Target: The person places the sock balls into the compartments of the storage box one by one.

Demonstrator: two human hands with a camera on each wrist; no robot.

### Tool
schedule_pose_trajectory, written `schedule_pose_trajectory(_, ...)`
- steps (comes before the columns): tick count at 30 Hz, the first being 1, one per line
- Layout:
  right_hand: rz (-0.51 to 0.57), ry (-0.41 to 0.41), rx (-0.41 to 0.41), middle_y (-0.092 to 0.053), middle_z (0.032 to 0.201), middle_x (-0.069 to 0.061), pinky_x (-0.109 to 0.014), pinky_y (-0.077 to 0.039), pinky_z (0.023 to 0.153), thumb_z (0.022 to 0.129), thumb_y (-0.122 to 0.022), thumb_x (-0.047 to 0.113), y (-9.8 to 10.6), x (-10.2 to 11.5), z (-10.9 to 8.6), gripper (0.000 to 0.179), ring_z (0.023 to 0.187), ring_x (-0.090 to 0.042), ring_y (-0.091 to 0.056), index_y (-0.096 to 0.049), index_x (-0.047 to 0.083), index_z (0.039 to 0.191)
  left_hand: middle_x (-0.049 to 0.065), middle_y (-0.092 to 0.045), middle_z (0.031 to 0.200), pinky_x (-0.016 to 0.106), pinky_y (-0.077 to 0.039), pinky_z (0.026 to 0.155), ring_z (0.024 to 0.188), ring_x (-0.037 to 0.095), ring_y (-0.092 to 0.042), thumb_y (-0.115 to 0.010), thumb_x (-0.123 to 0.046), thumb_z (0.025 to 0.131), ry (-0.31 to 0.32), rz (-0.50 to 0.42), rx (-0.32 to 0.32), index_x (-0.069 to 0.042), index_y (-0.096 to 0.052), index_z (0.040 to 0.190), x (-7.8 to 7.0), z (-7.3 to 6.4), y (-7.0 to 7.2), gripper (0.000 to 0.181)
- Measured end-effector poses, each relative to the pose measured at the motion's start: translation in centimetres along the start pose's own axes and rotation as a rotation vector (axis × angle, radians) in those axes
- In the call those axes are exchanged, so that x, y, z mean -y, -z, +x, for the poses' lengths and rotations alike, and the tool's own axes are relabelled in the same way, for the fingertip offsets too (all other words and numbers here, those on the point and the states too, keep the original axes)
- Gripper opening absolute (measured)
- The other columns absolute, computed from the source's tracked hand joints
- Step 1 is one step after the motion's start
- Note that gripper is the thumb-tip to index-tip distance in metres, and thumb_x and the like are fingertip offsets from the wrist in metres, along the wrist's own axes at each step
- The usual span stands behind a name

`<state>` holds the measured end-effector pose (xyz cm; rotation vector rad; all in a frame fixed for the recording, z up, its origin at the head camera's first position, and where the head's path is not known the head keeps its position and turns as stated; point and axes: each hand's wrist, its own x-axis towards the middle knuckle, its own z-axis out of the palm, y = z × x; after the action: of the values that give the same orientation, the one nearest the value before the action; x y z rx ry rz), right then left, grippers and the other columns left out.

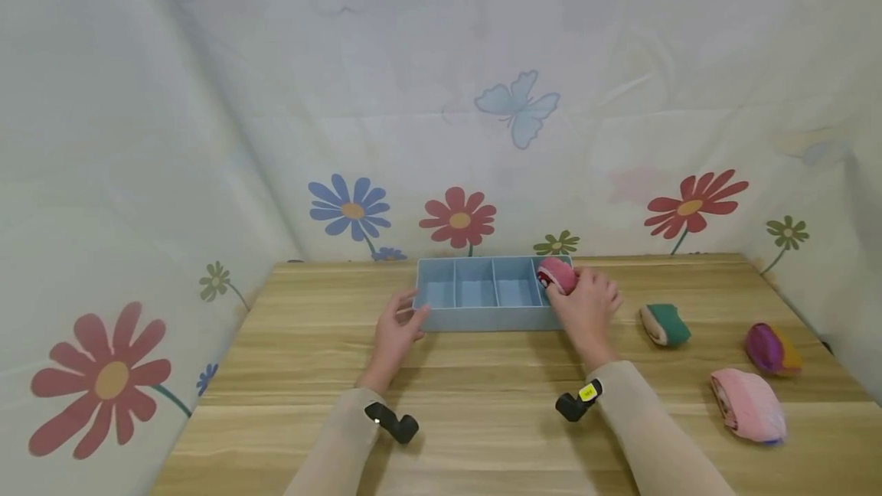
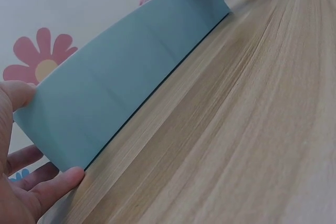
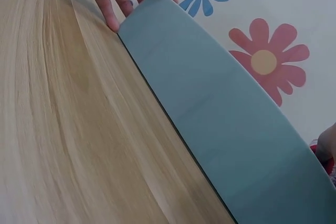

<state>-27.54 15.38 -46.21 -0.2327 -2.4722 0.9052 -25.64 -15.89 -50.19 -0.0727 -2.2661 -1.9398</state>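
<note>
A light blue box (image 1: 489, 318) with several compartments in a row stands at the back of the table. My left hand (image 1: 396, 335) grips its left front corner, thumb at the top edge and other fingers by the end wall; the left wrist view shows this hand (image 2: 26, 182) close up. At the rightmost compartment my right hand (image 1: 586, 308) holds a rolled pink and dark red sock (image 1: 558, 274), partly inside the compartment. In the right wrist view only a little of the right hand (image 3: 328, 142) shows. The other compartments hold nothing.
On the right of the wooden table (image 1: 482, 419) lie a rolled green and beige sock (image 1: 665, 324), a purple and orange one (image 1: 770, 349) and a pink one (image 1: 747, 406). A flower-printed cloth (image 1: 400, 136) hangs just behind the box.
</note>
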Motion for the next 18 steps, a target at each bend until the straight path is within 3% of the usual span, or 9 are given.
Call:
schedule_pose_trajectory(8, 0.039, -0.081, -0.045, -0.039, 0.111, -0.023, -0.054, -0.018, 0.093, 0.076, -0.066, 0.03, -1.0, 0.6, -0.3, 0.041, 0.109, -0.039, -0.026, -0.055, -0.001, 0.101, 0.026, -0.044, 0.13, 0.05, -0.052, 0.077, 0.113, 0.038, -0.049, -0.062, -0.024, 0.091, 0.011, 0.01, 0.032, -0.004, -0.046, 0.133, -3.0, -1.3, 0.0, 0.049)
schedule_pose_trajectory(13, 0.06, -0.135, -0.064, -0.035, 0.115, -0.022, -0.054, -0.019, 0.091, 0.074, -0.071, 0.031, -1.5, 0.4, -0.4, 0.039, 0.112, -0.038, -0.023, -0.054, 0.0, 0.091, 0.026, -0.044, 0.13, 0.051, -0.052, 0.077, 0.113, 0.038, -0.049, -0.061, -0.024, 0.092, 0.003, 0.007, 0.039, -0.003, -0.046, 0.133, -3.2, -1.4, 0.0, 0.049)
schedule_pose_trajectory(18, 0.069, -0.145, -0.032, -0.034, 0.12, -0.024, -0.055, -0.019, 0.092, 0.075, -0.073, 0.039, -1.5, 0.4, -0.4, 0.049, 0.115, -0.04, -0.022, -0.055, 0.001, 0.101, 0.026, -0.044, 0.13, 0.049, -0.053, 0.076, 0.112, 0.038, -0.049, -0.062, -0.024, 0.091, -0.003, 0.004, 0.034, -0.004, -0.046, 0.133, -3.1, -1.4, 0.1, 0.048)
